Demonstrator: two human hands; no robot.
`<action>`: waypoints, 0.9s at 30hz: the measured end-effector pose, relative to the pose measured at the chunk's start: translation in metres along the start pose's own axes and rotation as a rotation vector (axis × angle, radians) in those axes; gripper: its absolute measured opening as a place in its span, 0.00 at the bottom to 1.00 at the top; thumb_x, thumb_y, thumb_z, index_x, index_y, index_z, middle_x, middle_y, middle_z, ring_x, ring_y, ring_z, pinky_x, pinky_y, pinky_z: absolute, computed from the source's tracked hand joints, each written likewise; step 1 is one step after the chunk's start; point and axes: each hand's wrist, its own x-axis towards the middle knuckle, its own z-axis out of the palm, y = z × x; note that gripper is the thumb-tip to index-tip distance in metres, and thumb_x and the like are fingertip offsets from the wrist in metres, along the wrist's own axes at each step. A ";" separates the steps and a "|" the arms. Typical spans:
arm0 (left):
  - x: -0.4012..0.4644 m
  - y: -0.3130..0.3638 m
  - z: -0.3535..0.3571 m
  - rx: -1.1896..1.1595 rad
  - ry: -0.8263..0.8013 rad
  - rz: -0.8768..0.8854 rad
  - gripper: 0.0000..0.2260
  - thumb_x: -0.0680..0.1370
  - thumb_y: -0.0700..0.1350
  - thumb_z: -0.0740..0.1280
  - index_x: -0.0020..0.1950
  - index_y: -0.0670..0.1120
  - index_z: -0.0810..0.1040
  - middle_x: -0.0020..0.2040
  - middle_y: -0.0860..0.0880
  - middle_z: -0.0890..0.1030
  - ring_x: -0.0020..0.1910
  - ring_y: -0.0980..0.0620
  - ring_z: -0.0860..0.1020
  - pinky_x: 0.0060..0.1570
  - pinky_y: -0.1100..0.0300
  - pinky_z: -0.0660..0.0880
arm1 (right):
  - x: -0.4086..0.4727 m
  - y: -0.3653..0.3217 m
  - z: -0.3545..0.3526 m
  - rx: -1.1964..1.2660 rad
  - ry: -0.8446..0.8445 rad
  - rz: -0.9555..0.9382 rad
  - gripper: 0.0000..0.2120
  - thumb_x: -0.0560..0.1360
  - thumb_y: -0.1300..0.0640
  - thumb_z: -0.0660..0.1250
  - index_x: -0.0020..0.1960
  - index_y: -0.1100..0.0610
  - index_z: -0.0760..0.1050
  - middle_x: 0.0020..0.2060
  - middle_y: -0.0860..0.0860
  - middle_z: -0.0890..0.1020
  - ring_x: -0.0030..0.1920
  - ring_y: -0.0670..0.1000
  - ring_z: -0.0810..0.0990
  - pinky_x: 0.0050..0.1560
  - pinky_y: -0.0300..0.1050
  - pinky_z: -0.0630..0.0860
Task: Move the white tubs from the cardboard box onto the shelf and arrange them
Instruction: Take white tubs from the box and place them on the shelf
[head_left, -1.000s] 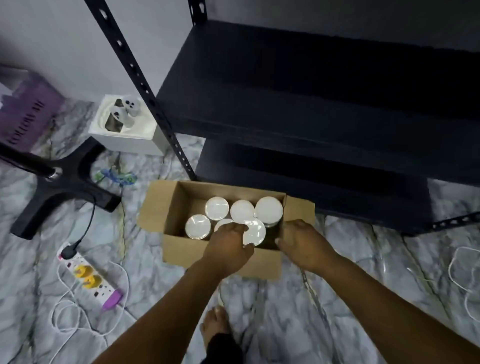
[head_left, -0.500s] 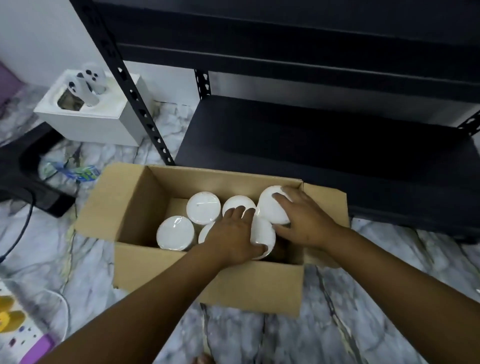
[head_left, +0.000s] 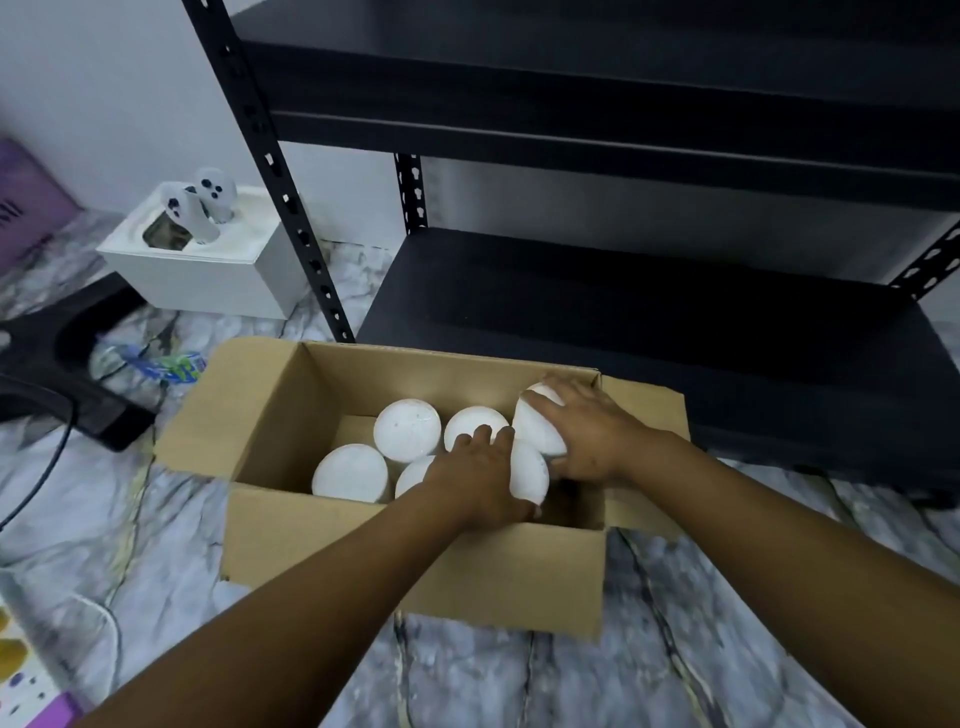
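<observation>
An open cardboard box (head_left: 415, 571) stands on the marble floor in front of a black metal shelf (head_left: 623, 306). Several white tubs with round lids stand inside it, such as one at the back (head_left: 408, 430) and one at the front left (head_left: 350, 472). My left hand (head_left: 475, 475) grips a tub (head_left: 530, 475) near the box's front right. My right hand (head_left: 587, 431) grips the back right tub (head_left: 537, 421), which is tilted. The low shelf board is bare.
A white box (head_left: 208, 265) with two white controllers stands left of the shelf post (head_left: 291, 208). A black stand base (head_left: 67, 374) and a cable lie at the left. A power strip corner (head_left: 31, 691) shows at the bottom left.
The camera has moved closer and lower over the box. My right hand went from the box's front edge onto the back right tub and tilted it. My left hand stays on its tub.
</observation>
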 end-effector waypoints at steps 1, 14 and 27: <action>0.001 0.002 0.000 -0.003 0.001 0.002 0.44 0.71 0.64 0.67 0.77 0.48 0.48 0.76 0.45 0.58 0.73 0.42 0.60 0.69 0.45 0.64 | 0.001 0.000 -0.001 -0.004 -0.003 -0.002 0.46 0.69 0.41 0.70 0.77 0.46 0.46 0.77 0.53 0.48 0.76 0.57 0.48 0.75 0.52 0.50; 0.015 0.008 0.007 -0.056 0.021 -0.040 0.45 0.71 0.62 0.69 0.76 0.43 0.50 0.75 0.43 0.58 0.72 0.40 0.60 0.70 0.46 0.63 | 0.013 -0.001 -0.004 -0.091 -0.019 -0.012 0.45 0.68 0.44 0.72 0.76 0.49 0.49 0.75 0.55 0.50 0.73 0.59 0.52 0.73 0.55 0.55; -0.007 -0.044 -0.014 -0.130 0.180 -0.096 0.45 0.69 0.61 0.71 0.77 0.48 0.51 0.75 0.46 0.58 0.73 0.44 0.58 0.69 0.49 0.61 | 0.008 -0.011 -0.008 -0.047 -0.027 0.015 0.49 0.63 0.42 0.75 0.75 0.52 0.51 0.72 0.55 0.53 0.71 0.58 0.55 0.70 0.54 0.60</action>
